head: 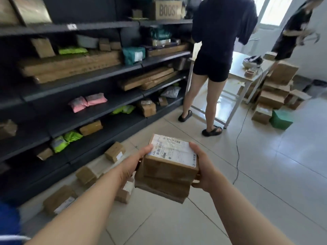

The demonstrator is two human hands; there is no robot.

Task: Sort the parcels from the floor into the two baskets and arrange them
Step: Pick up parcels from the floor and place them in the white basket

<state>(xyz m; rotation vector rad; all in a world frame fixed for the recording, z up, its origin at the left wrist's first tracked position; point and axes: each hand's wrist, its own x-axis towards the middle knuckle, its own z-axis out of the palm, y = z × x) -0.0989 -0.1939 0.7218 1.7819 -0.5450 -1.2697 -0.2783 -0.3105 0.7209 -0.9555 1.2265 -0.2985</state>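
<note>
Out over the tiled floor (pixel 256 183), just beside the dark shelves (pixel 53 110), a stack of parcels (pixel 164 183) is held up in the air between two bare arms. The left hand (pixel 136 162) grips the stack's left side, thumb laid on the edge of the top parcel (pixel 169 167). The right hand (pixel 203 171) clasps the right side, thumb on the upper edge and fingers curled underneath. The top parcel is a brown cardboard box with a white label (pixel 174 149) facing up. At least one more flat brown box sits beneath it, sticking out a little to the left.

Below the arms, more brown parcels lie on the floor along the foot of the shelves: one (pixel 115 152) tilted against the base, another (pixel 86 175) nearer, a third (pixel 59 200) nearer still, and one (pixel 124 192) partly hidden under the left wrist.

The shelves carry long cardboard boxes, pink bags (pixel 87 102) and bright green bags (pixel 70 137). Further off, another person (pixel 217 50) stands with their back turned at a white table (pixel 247 76). To the right of it rises a pile of boxes (pixel 276 91) with a green box (pixel 281 119) at its foot. A thin black cable (pixel 238 147) trails across the tiles.
</note>
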